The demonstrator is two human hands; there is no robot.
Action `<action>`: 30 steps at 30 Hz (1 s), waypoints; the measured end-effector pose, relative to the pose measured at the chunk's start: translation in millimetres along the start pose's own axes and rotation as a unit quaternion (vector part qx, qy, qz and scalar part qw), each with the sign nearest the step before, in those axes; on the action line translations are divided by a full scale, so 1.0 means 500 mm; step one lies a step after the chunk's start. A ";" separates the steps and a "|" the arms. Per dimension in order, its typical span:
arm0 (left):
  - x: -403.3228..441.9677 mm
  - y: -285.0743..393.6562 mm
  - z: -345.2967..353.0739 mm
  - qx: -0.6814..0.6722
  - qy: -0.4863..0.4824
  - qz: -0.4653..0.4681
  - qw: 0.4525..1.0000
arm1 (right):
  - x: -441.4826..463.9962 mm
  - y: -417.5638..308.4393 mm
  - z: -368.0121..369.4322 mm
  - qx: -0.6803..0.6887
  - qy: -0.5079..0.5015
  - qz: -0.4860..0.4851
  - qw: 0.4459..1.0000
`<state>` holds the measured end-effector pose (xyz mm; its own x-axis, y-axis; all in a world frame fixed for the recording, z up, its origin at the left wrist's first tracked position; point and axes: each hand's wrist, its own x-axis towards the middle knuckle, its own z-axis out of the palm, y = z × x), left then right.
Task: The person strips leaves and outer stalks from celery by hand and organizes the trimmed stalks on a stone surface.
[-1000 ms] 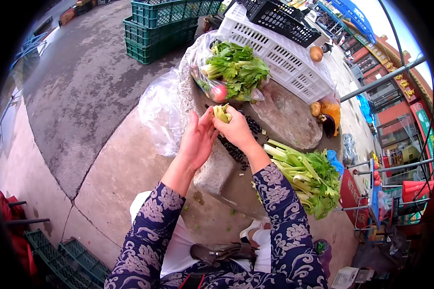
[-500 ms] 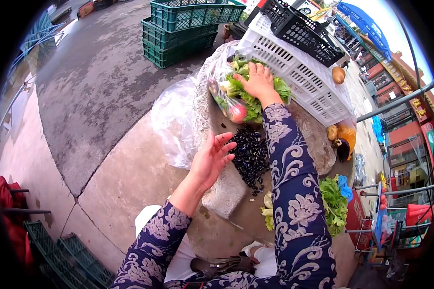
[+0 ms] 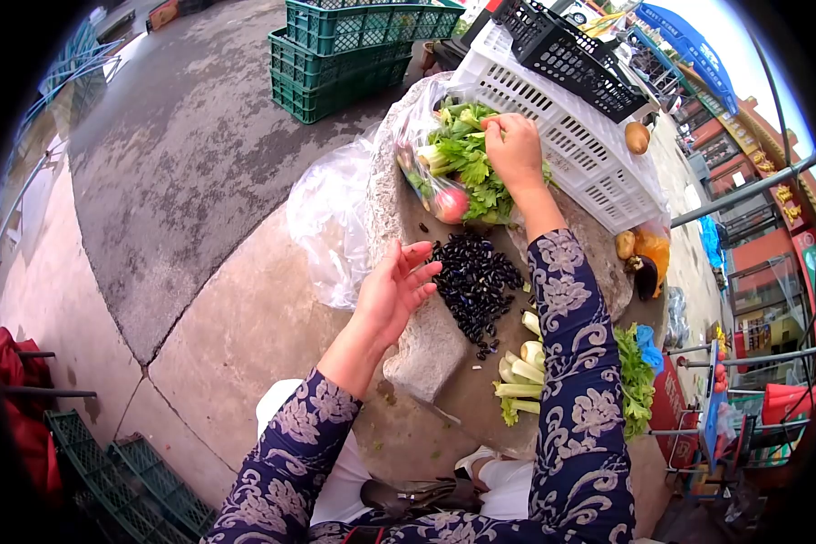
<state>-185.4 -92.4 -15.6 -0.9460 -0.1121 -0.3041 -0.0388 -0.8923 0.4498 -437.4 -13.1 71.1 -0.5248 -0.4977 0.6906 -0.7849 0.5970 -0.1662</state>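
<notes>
Leafy celery (image 3: 467, 154) lies in a clear plastic bag (image 3: 410, 136) on a stone block, with a round reddish vegetable (image 3: 451, 205) at the bag's lower side. My right hand (image 3: 517, 159) is closed at the right edge of the leaves; its curled fingers hide whatever they pinch. Palm up, my left hand (image 3: 394, 292) is open and holds nothing. It hovers over the stone's edge, left of a pile of small shiny black things (image 3: 476, 281). Pale celery stalks (image 3: 522, 372) lie below that pile, partly covered by my right sleeve.
Beyond my right hand stands a white slatted crate (image 3: 571, 127) with a black crate (image 3: 567, 63) on top. Green crates (image 3: 335, 77) are stacked at the back. A crumpled clear bag (image 3: 326, 222) hangs by the stone. An eggplant (image 3: 645, 277) and potatoes (image 3: 626, 244) sit at right.
My right hand has gone from spread flat on the celery leaves to closed, shifting slightly right. With that arm moved right, more stalks show beside the sleeve. My left hand stays nearly in place.
</notes>
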 end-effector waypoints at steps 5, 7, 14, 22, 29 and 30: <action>-0.003 0.002 0.002 -0.006 0.022 -0.002 1.000 | -0.132 -0.155 0.035 -0.220 -0.303 0.088 0.923; -0.001 0.001 -0.003 -0.010 0.023 -0.005 1.000 | -0.161 -0.143 0.092 -0.212 -0.219 0.099 0.947; -0.006 0.009 0.001 -0.016 0.044 0.005 0.999 | -0.134 -0.171 0.134 0.224 -0.102 0.162 0.956; -0.006 0.012 -0.005 -0.020 0.033 0.000 0.999 | -0.048 -0.162 0.060 0.227 0.082 0.171 0.955; -0.011 0.009 -0.010 0.000 0.040 -0.006 0.999 | -0.134 -0.061 -0.060 0.140 0.141 0.147 0.969; -0.009 0.006 -0.013 0.003 0.040 -0.008 0.999 | -0.149 -0.023 -0.068 0.139 0.185 0.205 0.951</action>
<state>-179.1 -97.5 -18.5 -0.9164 -0.1321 -0.3778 -0.0566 -0.8917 0.4490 -378.2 38.5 45.4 -0.6941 0.0265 0.7193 -0.6227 0.4791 -0.6186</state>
